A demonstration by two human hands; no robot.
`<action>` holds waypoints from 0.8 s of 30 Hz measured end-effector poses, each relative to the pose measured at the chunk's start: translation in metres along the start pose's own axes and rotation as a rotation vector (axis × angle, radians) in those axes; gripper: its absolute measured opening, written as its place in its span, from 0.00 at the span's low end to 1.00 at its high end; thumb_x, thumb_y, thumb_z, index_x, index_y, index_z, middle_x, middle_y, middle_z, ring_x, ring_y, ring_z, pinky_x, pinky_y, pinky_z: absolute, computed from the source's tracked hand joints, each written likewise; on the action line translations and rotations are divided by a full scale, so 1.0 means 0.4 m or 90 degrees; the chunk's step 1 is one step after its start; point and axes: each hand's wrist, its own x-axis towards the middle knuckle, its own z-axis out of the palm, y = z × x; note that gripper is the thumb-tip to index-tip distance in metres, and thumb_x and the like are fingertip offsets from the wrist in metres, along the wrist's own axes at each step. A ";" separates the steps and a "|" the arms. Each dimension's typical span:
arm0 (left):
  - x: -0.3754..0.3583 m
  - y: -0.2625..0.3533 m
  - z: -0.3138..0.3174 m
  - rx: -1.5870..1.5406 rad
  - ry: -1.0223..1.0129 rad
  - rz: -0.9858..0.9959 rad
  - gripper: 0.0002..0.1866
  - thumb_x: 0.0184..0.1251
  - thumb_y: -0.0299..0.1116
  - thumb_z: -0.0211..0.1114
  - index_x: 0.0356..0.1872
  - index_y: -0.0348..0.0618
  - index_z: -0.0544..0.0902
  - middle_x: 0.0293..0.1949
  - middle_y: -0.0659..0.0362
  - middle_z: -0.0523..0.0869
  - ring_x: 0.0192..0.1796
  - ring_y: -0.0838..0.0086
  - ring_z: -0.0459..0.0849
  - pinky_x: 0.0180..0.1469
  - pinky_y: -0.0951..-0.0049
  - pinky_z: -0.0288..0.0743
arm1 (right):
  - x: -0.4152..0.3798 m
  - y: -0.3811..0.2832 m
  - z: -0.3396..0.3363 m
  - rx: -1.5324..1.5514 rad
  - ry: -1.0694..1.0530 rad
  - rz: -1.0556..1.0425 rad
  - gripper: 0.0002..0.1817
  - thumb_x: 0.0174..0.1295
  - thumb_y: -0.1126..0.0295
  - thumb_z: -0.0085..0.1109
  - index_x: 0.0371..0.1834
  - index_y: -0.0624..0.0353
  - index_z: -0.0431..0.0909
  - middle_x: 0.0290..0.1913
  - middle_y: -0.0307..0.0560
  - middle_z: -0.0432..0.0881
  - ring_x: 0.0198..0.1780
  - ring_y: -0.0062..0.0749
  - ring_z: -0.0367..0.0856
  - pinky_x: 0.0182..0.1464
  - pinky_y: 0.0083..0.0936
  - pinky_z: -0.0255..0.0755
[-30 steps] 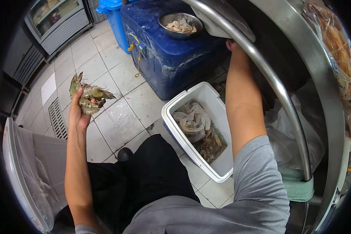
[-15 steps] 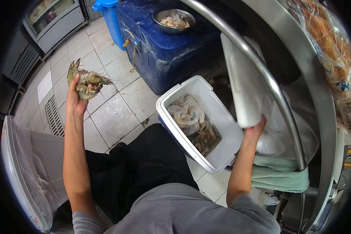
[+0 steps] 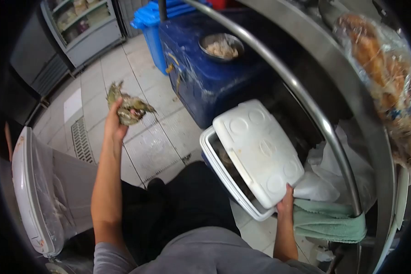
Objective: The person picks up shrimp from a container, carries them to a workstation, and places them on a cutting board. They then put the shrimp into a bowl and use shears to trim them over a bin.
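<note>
Open floor tiles [image 3: 153, 144] spread beneath your outstretched left hand [image 3: 118, 121], its fingers curled around shrimp [image 3: 134, 101]; a white lid [image 3: 260, 150] sits askew over the cooler [image 3: 207, 138], left rim exposed; your right hand [image 3: 286, 202], arm bent, grips the lid's near corner.
</note>
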 end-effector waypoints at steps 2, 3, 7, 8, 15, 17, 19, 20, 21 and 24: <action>-0.001 0.002 0.008 -0.017 -0.011 -0.001 0.14 0.70 0.34 0.65 0.51 0.38 0.77 0.43 0.53 0.84 0.41 0.63 0.85 0.34 0.67 0.83 | -0.011 -0.015 0.001 0.016 -0.013 0.021 0.32 0.71 0.57 0.51 0.73 0.63 0.59 0.67 0.56 0.72 0.68 0.50 0.72 0.71 0.48 0.67; -0.003 0.003 0.007 -0.020 -0.023 -0.001 0.14 0.70 0.35 0.66 0.50 0.38 0.77 0.42 0.53 0.84 0.40 0.63 0.85 0.33 0.67 0.83 | -0.026 -0.023 0.001 0.027 -0.021 0.028 0.31 0.72 0.57 0.49 0.73 0.62 0.59 0.68 0.56 0.72 0.68 0.50 0.72 0.71 0.48 0.66; -0.009 0.012 0.035 -0.023 -0.013 0.020 0.14 0.69 0.35 0.66 0.49 0.38 0.77 0.40 0.53 0.85 0.39 0.63 0.86 0.33 0.67 0.83 | -0.030 -0.013 -0.047 0.050 -0.035 -0.017 0.31 0.72 0.55 0.47 0.74 0.61 0.59 0.68 0.56 0.72 0.69 0.51 0.71 0.71 0.48 0.66; -0.007 0.014 0.041 -0.033 -0.017 0.017 0.14 0.69 0.34 0.66 0.49 0.38 0.77 0.39 0.53 0.85 0.38 0.63 0.86 0.33 0.67 0.83 | -0.029 -0.011 -0.053 0.037 -0.023 -0.027 0.33 0.71 0.53 0.48 0.74 0.60 0.60 0.69 0.55 0.72 0.69 0.52 0.71 0.71 0.49 0.66; 0.015 0.010 0.031 -0.056 -0.049 0.012 0.13 0.68 0.33 0.66 0.49 0.41 0.76 0.39 0.53 0.85 0.38 0.62 0.86 0.34 0.65 0.85 | -0.012 0.002 -0.079 -0.006 -0.025 -0.063 0.35 0.66 0.59 0.55 0.74 0.61 0.57 0.66 0.58 0.72 0.66 0.51 0.73 0.68 0.49 0.69; 0.023 0.005 0.027 -0.074 -0.042 -0.006 0.12 0.68 0.33 0.66 0.48 0.41 0.77 0.39 0.53 0.85 0.38 0.62 0.86 0.34 0.64 0.85 | -0.011 0.008 -0.065 -0.008 -0.060 -0.086 0.37 0.63 0.61 0.57 0.73 0.63 0.56 0.64 0.57 0.73 0.64 0.51 0.75 0.66 0.49 0.71; 0.019 0.011 0.031 -0.070 -0.030 -0.006 0.13 0.68 0.33 0.66 0.48 0.41 0.76 0.39 0.53 0.85 0.38 0.62 0.86 0.34 0.64 0.85 | -0.043 -0.006 -0.033 -0.060 -0.069 -0.097 0.36 0.65 0.61 0.56 0.74 0.63 0.55 0.65 0.58 0.72 0.64 0.51 0.75 0.66 0.49 0.72; 0.018 0.013 0.030 -0.069 -0.033 -0.008 0.13 0.68 0.33 0.66 0.48 0.40 0.76 0.39 0.53 0.85 0.38 0.62 0.86 0.34 0.64 0.85 | -0.055 -0.010 -0.025 -0.060 -0.070 -0.094 0.36 0.65 0.61 0.56 0.74 0.63 0.55 0.65 0.58 0.72 0.64 0.51 0.75 0.66 0.49 0.72; 0.019 0.014 0.028 -0.069 -0.036 -0.011 0.13 0.68 0.34 0.66 0.47 0.40 0.76 0.39 0.52 0.85 0.38 0.62 0.86 0.34 0.64 0.85 | -0.066 -0.017 -0.019 -0.108 -0.056 -0.089 0.36 0.66 0.59 0.56 0.74 0.63 0.55 0.65 0.58 0.72 0.64 0.51 0.75 0.66 0.49 0.72; 0.022 0.017 0.020 -0.070 -0.029 -0.002 0.13 0.68 0.34 0.66 0.47 0.40 0.76 0.39 0.52 0.84 0.38 0.62 0.86 0.34 0.65 0.85 | -0.102 -0.021 0.007 -0.156 -0.006 -0.115 0.36 0.69 0.55 0.56 0.74 0.62 0.56 0.65 0.58 0.72 0.64 0.51 0.76 0.66 0.49 0.72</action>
